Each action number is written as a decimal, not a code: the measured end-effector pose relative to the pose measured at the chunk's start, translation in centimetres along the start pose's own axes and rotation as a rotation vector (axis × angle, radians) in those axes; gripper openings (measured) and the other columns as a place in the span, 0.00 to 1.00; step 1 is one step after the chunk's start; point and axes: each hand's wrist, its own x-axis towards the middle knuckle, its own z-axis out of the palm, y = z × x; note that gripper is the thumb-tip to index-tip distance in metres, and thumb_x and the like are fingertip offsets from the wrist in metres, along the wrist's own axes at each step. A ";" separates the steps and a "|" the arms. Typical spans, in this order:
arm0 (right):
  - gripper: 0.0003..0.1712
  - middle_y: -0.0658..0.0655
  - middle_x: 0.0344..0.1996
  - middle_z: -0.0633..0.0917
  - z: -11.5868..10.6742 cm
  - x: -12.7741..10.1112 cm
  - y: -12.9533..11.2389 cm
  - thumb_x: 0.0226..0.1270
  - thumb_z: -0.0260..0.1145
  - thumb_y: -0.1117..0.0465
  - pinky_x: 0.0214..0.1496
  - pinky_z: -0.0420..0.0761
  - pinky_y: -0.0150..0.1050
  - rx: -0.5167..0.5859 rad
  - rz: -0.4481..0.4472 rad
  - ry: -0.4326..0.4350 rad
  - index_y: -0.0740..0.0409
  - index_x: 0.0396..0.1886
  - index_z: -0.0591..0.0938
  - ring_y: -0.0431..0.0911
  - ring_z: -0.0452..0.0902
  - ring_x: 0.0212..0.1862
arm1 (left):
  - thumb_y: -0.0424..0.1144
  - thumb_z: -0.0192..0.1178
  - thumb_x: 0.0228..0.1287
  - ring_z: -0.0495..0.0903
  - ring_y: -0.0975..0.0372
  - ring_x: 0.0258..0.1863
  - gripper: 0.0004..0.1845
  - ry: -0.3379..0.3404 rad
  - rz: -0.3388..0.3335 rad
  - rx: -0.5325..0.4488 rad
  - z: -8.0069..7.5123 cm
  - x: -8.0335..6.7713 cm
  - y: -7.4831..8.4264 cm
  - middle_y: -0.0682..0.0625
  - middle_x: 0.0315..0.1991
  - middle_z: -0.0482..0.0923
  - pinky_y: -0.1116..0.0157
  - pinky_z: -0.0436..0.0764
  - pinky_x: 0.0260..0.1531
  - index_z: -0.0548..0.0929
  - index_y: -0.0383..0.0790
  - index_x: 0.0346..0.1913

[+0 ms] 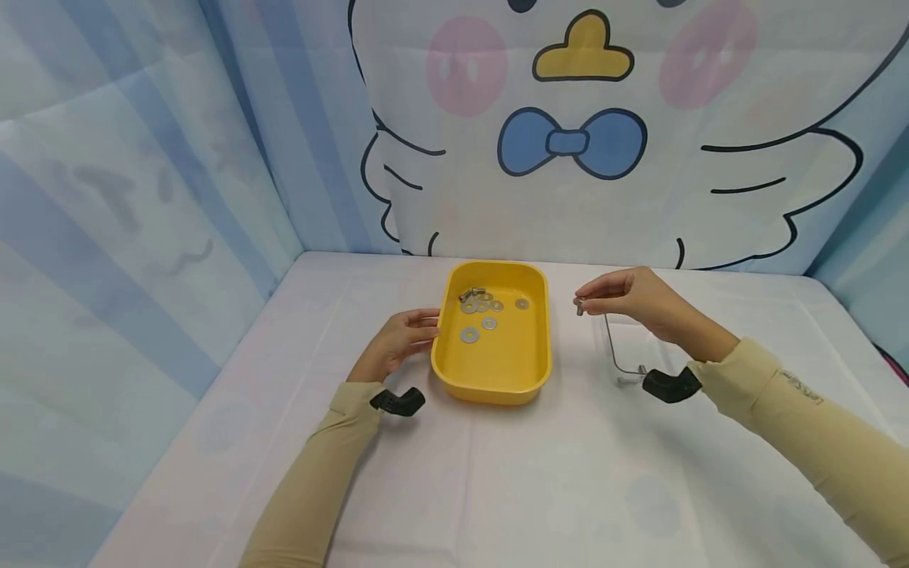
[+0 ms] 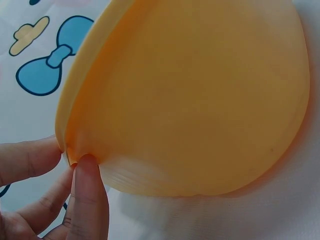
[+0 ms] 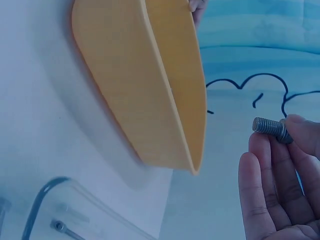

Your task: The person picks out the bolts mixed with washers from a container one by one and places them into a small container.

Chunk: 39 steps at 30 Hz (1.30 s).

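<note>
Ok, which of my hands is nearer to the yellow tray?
Left. Your left hand touches the rim on the left side of the yellow tray. Your right hand is apart from it, off to its right, holding a bolt.

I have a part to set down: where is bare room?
White tablecloth lies bare between the sleeves, nearer than the yellow tray; the tray's near end is bare too. Its far part is crowded with washers and bolts; the left hand blocks its left side.
</note>
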 end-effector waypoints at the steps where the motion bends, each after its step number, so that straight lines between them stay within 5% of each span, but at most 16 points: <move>1: 0.27 0.46 0.42 0.86 -0.3 -0.2 0.2 0.59 0.68 0.50 0.53 0.82 0.31 0.002 0.003 0.003 0.62 0.52 0.79 0.35 0.82 0.42 | 0.29 0.57 0.64 0.74 0.53 0.59 0.25 -0.001 -0.001 -0.003 0.0 0.0 0.0 0.41 0.62 0.72 0.59 0.75 0.61 0.70 0.40 0.64; 14: 0.28 0.33 0.35 0.84 -3.1 -2.2 2.6 0.59 0.69 0.53 0.45 0.79 0.20 0.058 0.008 0.060 0.67 0.54 0.77 0.31 0.82 0.40 | 0.29 0.57 0.64 0.74 0.53 0.59 0.25 0.002 -0.001 -0.011 0.0 0.0 0.0 0.41 0.62 0.71 0.59 0.75 0.61 0.70 0.39 0.64; 24: 0.21 0.33 0.34 0.85 -4.0 -3.0 4.9 0.61 0.67 0.55 0.45 0.80 0.23 0.107 0.041 0.062 0.61 0.52 0.79 0.33 0.82 0.40 | 0.30 0.57 0.64 0.73 0.53 0.60 0.25 0.002 -0.006 0.000 0.1 -0.1 0.1 0.41 0.62 0.71 0.59 0.75 0.61 0.70 0.40 0.64; 31: 0.29 0.32 0.33 0.84 -4.4 -3.1 6.4 0.62 0.66 0.53 0.46 0.80 0.22 0.111 0.104 0.059 0.68 0.56 0.75 0.30 0.82 0.40 | 0.30 0.57 0.64 0.73 0.53 0.60 0.25 0.003 -0.012 -0.002 0.1 -0.2 0.2 0.41 0.62 0.71 0.59 0.76 0.61 0.70 0.40 0.64; 39: 0.34 0.33 0.32 0.83 -4.8 -2.4 7.8 0.60 0.67 0.52 0.50 0.83 0.32 0.124 0.196 0.051 0.71 0.59 0.72 0.29 0.82 0.39 | 0.29 0.57 0.64 0.74 0.53 0.60 0.25 0.005 -0.017 -0.001 0.1 -0.2 0.2 0.42 0.62 0.71 0.60 0.76 0.61 0.70 0.40 0.64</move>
